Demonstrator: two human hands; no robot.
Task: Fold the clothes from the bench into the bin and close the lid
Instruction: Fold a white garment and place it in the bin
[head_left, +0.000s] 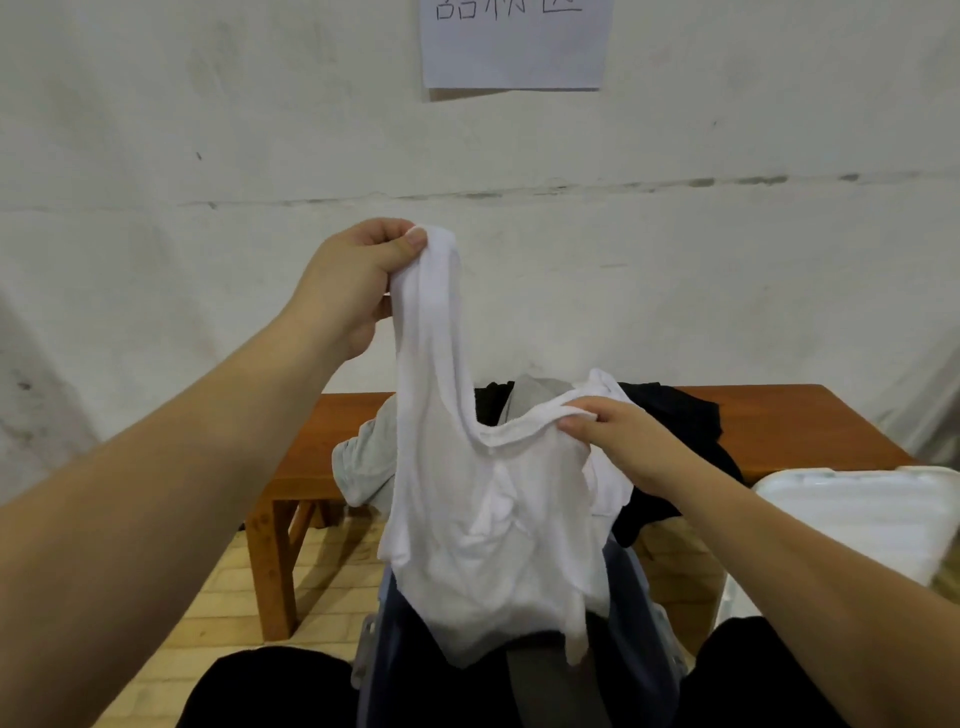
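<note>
1. The left hand (353, 280) was raised high before the wall (208, 130), its bare forearm running up from the lower left of the view.
2. Its fingers (384, 228) were curled and the thumb pressed down, pinching one end of a white shirt (493, 519) at the top.
3. The right hand (623, 441) sat lower and further right, its forearm coming in from the lower right corner.
4. Its fingers were curled round the shirt's other upper edge, the thumb lying along the hem.
5. The shirt hung between the two hands, its top edge dipping in a curve from the high left grip to the lower right one, and the body draped down in loose folds.
6. The shirt's lower part hung over the open bin (649, 649), a bluish box between the person's knees; dark cloth showed inside it.
7. Behind the shirt stood the wooden desk (805, 415) against the wall.
8. On the desk lay a grey garment (363, 457) to the left and a black garment (685, 415) to the right, both partly hidden by the shirt.
9. A white lid (857, 519) lay at the right, just beside the desk's near edge.
10. A paper sheet (514, 47) with handwriting was fixed to the wall above.
11. The floor (234, 597) below was pale brick.
</note>
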